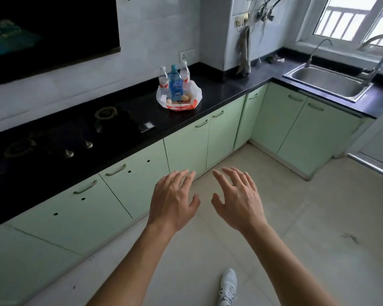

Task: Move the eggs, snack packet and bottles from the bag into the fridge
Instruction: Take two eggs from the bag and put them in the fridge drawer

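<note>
- Head view: the bag (179, 97) sits on the black counter (219, 93), far ahead of both hands and above them in the picture, slightly left of the gap between them.
- Inside the bag stand three bottles, upright with their long axes vertical: a blue bottle (175, 83) in the middle, and a clear bottle (163, 81) with a red label on its left and another on its right.
- At the foot of the bottles lie the eggs (185, 97), low in the bag's open mouth. A red-and-white edge at the front of the bag may be the snack packet (181, 106); I cannot tell for sure.
- The left hand (174, 200) is palm down over the floor beside the green cabinets, its fingers (184, 176) spread loosely, holding nothing.
- The right hand (239, 199) mirrors it, fingers (232, 175) fanned apart and empty.
- Both hands are well apart from the bag, and neither touches the counter. The left hand lies a little closer to the counter's edge; the bag is roughly straight ahead of both.
- My judgement: the person must step forward before any reach. The upright bottles invite a grasp from the side around the body, while the eggs call for a reach down past the bottles.
- No fridge shows in this view.
</note>
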Available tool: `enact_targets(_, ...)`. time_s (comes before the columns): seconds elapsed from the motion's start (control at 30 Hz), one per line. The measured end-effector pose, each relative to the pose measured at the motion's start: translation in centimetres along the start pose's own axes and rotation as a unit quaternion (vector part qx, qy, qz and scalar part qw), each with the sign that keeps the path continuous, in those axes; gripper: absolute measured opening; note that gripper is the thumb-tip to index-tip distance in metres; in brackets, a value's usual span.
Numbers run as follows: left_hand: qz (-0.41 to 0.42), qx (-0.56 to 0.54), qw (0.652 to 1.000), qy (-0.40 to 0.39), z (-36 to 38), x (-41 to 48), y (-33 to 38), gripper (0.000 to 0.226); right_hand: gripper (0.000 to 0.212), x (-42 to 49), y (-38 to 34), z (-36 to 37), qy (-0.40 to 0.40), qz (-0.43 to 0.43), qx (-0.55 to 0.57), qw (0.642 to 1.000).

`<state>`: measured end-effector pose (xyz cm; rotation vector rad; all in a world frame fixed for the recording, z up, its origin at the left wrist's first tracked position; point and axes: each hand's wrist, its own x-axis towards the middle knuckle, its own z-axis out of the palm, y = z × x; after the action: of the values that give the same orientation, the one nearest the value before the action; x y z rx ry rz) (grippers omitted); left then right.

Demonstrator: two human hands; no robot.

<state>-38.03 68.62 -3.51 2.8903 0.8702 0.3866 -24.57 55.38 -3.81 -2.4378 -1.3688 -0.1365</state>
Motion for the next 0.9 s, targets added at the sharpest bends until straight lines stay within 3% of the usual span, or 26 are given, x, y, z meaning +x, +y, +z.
enact_targets(0.5, -0.040, -0.009, 0.999, -0.013, 6.5, 18.8, 7.9, 0.062, 0.064, 15.3, 16.3, 1.0, -0.023, -0.007, 0.029, 0.999)
enact_targets(0.9, -0.080, -0.010, 0.997, -0.012, 9.7, 29.1, 5.7, 0.060, 0.062, 26.0, 20.0, 4.6, -0.046, -0.028, 0.038, 0.998)
